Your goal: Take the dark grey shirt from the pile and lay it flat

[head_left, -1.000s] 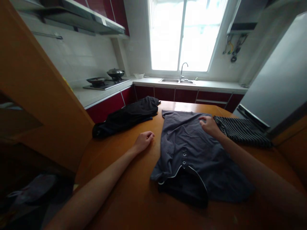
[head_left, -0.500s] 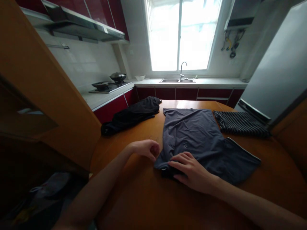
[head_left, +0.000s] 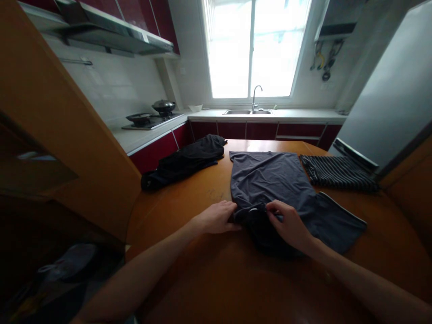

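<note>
A dark grey-blue shirt (head_left: 273, 173) lies spread on the wooden table (head_left: 202, 270), one pale-edged sleeve pointing right. Its near end is lifted and folded up, showing the black-looking underside in shadow. My left hand (head_left: 216, 218) is curled around the near left corner of the shirt, thumb below the cloth; its fingertips are partly hidden. With thumb and fingers pinched together, my right hand (head_left: 288, 224) holds the raised near edge, a little right of the left hand.
Folded dark clothing (head_left: 185, 159) lies at the table's far left. A folded black-and-white striped garment (head_left: 340, 172) rests at the far right, near the fridge (head_left: 388, 90). Beyond the table are a counter with a sink (head_left: 238, 112) and a stove with pans (head_left: 164, 107).
My right hand has moved up and right, raising the shirt's near edge. The left hand has shifted right onto the shirt's corner and closed on it. The other garments have stayed put.
</note>
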The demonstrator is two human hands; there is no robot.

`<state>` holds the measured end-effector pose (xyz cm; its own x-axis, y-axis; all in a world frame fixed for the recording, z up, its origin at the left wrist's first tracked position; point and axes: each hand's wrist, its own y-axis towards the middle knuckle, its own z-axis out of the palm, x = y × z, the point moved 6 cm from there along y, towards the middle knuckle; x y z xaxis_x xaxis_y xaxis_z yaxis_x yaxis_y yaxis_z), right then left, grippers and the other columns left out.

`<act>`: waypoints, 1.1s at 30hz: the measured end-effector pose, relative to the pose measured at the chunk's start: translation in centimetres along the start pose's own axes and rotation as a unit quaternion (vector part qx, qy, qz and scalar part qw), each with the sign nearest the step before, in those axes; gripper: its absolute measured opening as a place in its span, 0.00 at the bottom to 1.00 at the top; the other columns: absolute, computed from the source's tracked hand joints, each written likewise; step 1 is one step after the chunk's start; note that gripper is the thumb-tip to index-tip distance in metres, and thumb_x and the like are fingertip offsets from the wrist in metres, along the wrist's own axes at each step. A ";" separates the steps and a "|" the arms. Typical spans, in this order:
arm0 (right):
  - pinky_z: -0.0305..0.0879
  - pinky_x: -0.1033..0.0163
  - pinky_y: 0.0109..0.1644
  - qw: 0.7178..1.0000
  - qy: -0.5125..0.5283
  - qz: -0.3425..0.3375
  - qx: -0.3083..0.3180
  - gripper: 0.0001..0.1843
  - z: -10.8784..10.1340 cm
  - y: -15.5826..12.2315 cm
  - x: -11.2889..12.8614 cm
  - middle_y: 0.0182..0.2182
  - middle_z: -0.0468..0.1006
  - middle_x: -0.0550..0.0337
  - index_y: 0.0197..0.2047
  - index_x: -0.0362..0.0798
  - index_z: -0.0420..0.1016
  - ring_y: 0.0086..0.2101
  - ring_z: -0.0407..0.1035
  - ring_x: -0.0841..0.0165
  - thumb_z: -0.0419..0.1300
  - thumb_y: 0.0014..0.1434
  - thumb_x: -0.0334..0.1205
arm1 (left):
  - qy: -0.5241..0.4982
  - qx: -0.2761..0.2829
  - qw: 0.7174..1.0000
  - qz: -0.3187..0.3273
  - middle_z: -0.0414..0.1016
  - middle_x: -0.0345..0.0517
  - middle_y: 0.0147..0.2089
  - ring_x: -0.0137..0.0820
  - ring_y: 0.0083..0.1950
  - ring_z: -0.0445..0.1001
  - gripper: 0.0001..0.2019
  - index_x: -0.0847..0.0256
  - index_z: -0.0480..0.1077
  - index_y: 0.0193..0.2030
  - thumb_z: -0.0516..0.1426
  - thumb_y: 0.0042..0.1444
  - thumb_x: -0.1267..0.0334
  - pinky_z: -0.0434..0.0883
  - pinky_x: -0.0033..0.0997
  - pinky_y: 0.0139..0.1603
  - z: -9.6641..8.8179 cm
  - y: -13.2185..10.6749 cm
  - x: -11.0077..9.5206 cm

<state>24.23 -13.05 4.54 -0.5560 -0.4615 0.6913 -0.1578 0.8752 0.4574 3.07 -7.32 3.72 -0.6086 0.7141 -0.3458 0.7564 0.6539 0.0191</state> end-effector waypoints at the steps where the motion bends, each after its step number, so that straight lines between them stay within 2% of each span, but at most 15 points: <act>1: 0.70 0.59 0.43 1.000 0.004 0.004 -0.002 0.07 0.0 0.0 -0.2 0.34 0.78 0.59 0.38 0.51 0.73 0.37 0.73 0.64 0.55 0.62 0.33 | -0.011 -0.026 1.000 -0.009 0.75 0.47 0.40 0.39 0.42 0.74 0.13 0.56 0.72 0.40 0.63 0.55 0.52 0.66 0.33 0.40 0.0 0.2 0.0; 3: 0.70 0.58 0.43 1.000 0.011 0.008 -0.003 0.07 0.1 -0.1 -0.4 0.35 0.78 0.59 0.39 0.51 0.74 0.37 0.73 0.63 0.55 0.62 0.33 | -0.043 -0.076 0.996 -0.031 0.75 0.44 0.36 0.35 0.37 0.73 0.04 0.56 0.73 0.37 0.59 0.57 0.61 0.65 0.31 0.36 0.0 0.6 0.4; 5: 0.70 0.58 0.44 1.000 0.019 0.006 -0.001 0.06 0.0 -0.2 -0.4 0.36 0.78 0.58 0.39 0.51 0.73 0.38 0.73 0.63 0.55 0.63 0.34 | -0.077 -0.113 0.990 -0.037 0.75 0.43 0.34 0.33 0.34 0.72 0.04 0.56 0.74 0.34 0.57 0.56 0.66 0.64 0.30 0.34 -0.3 0.8 0.9; 8: 0.69 0.58 0.43 0.999 0.030 -0.010 0.008 0.06 -0.1 -0.2 0.1 0.35 0.77 0.58 0.39 0.51 0.73 0.37 0.72 0.63 0.55 0.64 0.34 | -0.101 -0.160 0.981 -0.033 0.74 0.43 0.32 0.32 0.32 0.70 0.07 0.57 0.74 0.29 0.57 0.56 0.69 0.63 0.31 0.33 -1.2 0.9 1.5; 11: 0.69 0.60 0.43 0.997 0.046 -0.041 0.044 0.07 0.4 -0.5 1.0 0.35 0.76 0.58 0.39 0.51 0.73 0.37 0.71 0.64 0.54 0.66 0.34 | -0.086 -0.218 0.971 -0.037 0.76 0.45 0.35 0.33 0.34 0.72 0.10 0.56 0.78 0.34 0.55 0.59 0.70 0.65 0.32 0.36 -2.9 0.5 2.3; 15: 0.70 0.60 0.45 0.985 0.060 -0.086 0.140 0.09 2.1 -1.4 2.1 0.39 0.77 0.56 0.41 0.51 0.75 0.39 0.72 0.65 0.54 0.67 0.34 | -0.086 -0.305 0.948 -0.041 0.76 0.46 0.41 0.36 0.41 0.74 0.12 0.55 0.78 0.42 0.56 0.57 0.70 0.68 0.32 0.41 -5.7 -0.7 3.4; 19: 0.70 0.59 0.52 0.973 0.054 -0.117 0.193 0.10 2.9 -2.1 3.0 0.46 0.78 0.53 0.48 0.51 0.77 0.45 0.72 0.65 0.56 0.67 0.36 | -0.140 -0.412 0.898 -0.063 0.74 0.45 0.44 0.37 0.47 0.73 0.08 0.55 0.77 0.42 0.57 0.57 0.65 0.70 0.32 0.43 -8.0 -1.8 5.1; 21: 0.70 0.58 0.54 0.971 0.056 -0.126 0.195 0.11 2.8 -2.1 3.2 0.47 0.77 0.52 0.50 0.51 0.77 0.47 0.72 0.64 0.56 0.68 0.37 | -0.184 -0.436 0.878 -0.070 0.73 0.46 0.47 0.38 0.50 0.73 0.08 0.56 0.75 0.42 0.58 0.58 0.61 0.71 0.32 0.45 -8.1 -1.7 6.4; 23: 0.70 0.58 0.54 0.972 0.056 -0.128 0.190 0.11 2.7 -2.0 3.3 0.47 0.77 0.52 0.50 0.51 0.77 0.47 0.72 0.64 0.55 0.69 0.38 | -0.236 -0.417 0.873 -0.094 0.72 0.48 0.50 0.38 0.50 0.73 0.13 0.56 0.72 0.47 0.59 0.57 0.54 0.72 0.33 0.45 -7.4 -1.1 8.2; 24: 0.70 0.58 0.54 0.973 0.055 -0.126 0.186 0.11 2.7 -1.9 3.2 0.47 0.78 0.52 0.49 0.51 0.77 0.47 0.72 0.64 0.55 0.69 0.39 | -0.256 -0.390 0.876 -0.120 0.72 0.49 0.50 0.38 0.48 0.74 0.18 0.57 0.71 0.49 0.60 0.56 0.51 0.73 0.34 0.44 -6.8 -0.6 9.2; 26: 0.70 0.58 0.53 0.975 0.049 -0.123 0.180 0.11 2.7 -1.9 3.0 0.46 0.78 0.52 0.48 0.51 0.78 0.46 0.72 0.64 0.54 0.70 0.39 | -0.272 -0.295 0.899 -0.177 0.74 0.51 0.48 0.38 0.44 0.75 0.23 0.61 0.71 0.51 0.60 0.56 0.46 0.73 0.35 0.43 -5.1 0.2 11.0; 27: 0.70 0.58 0.53 0.975 0.046 -0.123 0.178 0.11 2.7 -1.8 2.9 0.46 0.78 0.52 0.48 0.50 0.78 0.46 0.72 0.64 0.54 0.70 0.39 | -0.264 -0.234 0.915 -0.197 0.76 0.51 0.46 0.38 0.42 0.75 0.23 0.62 0.72 0.50 0.58 0.58 0.45 0.73 0.35 0.44 -4.2 0.6 11.7; 29: 0.70 0.58 0.52 0.975 0.043 -0.125 0.177 0.11 2.8 -1.8 2.8 0.45 0.78 0.51 0.47 0.49 0.78 0.45 0.72 0.64 0.54 0.70 0.38 | -0.206 -0.138 0.945 -0.214 0.78 0.51 0.43 0.39 0.44 0.76 0.20 0.63 0.74 0.44 0.52 0.63 0.49 0.72 0.36 0.47 -3.1 0.7 12.7; 30: 0.70 0.58 0.52 0.975 0.044 -0.128 0.178 0.11 2.8 -1.8 2.7 0.45 0.77 0.51 0.47 0.49 0.78 0.45 0.72 0.64 0.54 0.70 0.38 | -0.156 -0.119 0.956 -0.218 0.78 0.52 0.44 0.39 0.46 0.76 0.18 0.63 0.75 0.43 0.50 0.64 0.52 0.71 0.35 0.50 -3.1 0.5 13.2; 33: 0.69 0.58 0.51 0.975 0.045 -0.130 0.175 0.12 2.8 -1.8 2.7 0.44 0.77 0.51 0.46 0.49 0.78 0.45 0.72 0.64 0.53 0.70 0.38 | 0.001 -0.125 0.957 -0.262 0.77 0.55 0.50 0.40 0.52 0.75 0.13 0.63 0.76 0.46 0.53 0.62 0.60 0.68 0.33 0.54 -4.3 -0.8 14.8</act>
<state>20.73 -15.52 4.01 -0.3885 -0.6714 0.6311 -0.5607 0.7157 0.4163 -7.58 3.76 2.65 -0.8897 0.2719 -0.3668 0.2660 0.9616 0.0676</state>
